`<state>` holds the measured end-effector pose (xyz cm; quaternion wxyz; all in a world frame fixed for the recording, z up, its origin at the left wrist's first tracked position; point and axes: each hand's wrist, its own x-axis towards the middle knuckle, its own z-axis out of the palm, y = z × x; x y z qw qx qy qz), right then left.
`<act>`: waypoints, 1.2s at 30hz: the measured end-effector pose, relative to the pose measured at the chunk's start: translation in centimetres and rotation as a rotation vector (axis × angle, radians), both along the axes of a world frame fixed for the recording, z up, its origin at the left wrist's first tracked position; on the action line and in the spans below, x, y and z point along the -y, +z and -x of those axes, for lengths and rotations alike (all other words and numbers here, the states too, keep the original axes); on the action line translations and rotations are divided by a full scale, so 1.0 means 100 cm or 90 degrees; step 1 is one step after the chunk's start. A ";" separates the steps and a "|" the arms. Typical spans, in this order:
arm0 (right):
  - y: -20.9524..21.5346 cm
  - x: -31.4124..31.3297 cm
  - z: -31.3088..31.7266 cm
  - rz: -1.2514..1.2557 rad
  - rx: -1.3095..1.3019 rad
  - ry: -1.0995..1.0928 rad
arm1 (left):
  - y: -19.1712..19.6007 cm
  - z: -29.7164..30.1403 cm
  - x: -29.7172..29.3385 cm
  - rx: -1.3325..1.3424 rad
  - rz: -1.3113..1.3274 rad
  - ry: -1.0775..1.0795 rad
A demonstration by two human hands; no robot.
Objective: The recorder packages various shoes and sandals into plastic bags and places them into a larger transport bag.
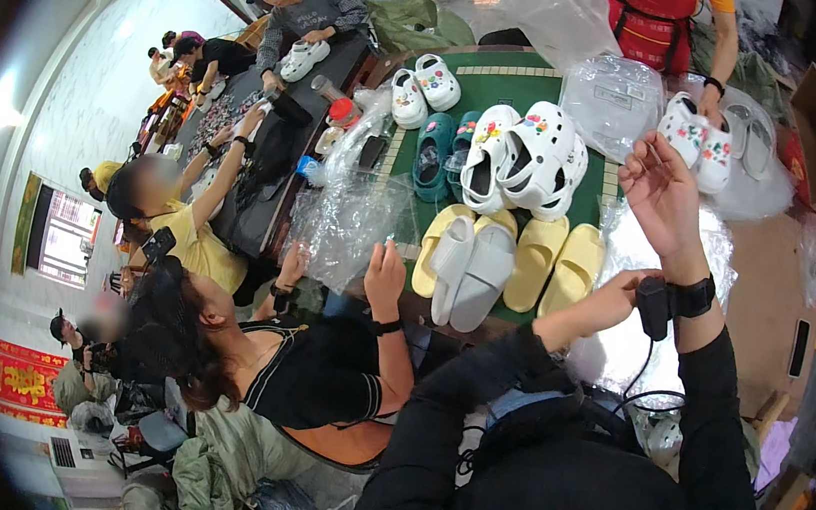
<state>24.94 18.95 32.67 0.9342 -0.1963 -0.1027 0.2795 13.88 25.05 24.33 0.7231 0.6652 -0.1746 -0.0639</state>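
Your left hand (pixel 614 304) clasped the right wrist's black strap (pixel 687 297), seemingly adjusting it; your right hand (pixel 662 188) hovered, fingers loosely curled and empty, over the green worktop (pixel 513 88) by white clogs (pixel 530 158).

There is one view only, from a camera on the person's head. It looks steeply down and forward over the person's own arms to the green surface (pixel 507 90), quite near, with strong fisheye bending at the rim.
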 end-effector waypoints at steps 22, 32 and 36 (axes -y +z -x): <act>0.014 0.035 0.008 -0.260 -0.151 0.160 | 0.013 0.022 0.048 -0.299 0.603 -0.158; 0.040 0.058 0.040 -0.243 -0.096 0.219 | 0.004 0.011 0.071 -0.416 0.543 -0.204; 0.040 0.070 0.035 -0.254 -0.066 0.206 | 0.000 0.005 0.079 -0.345 0.472 -0.162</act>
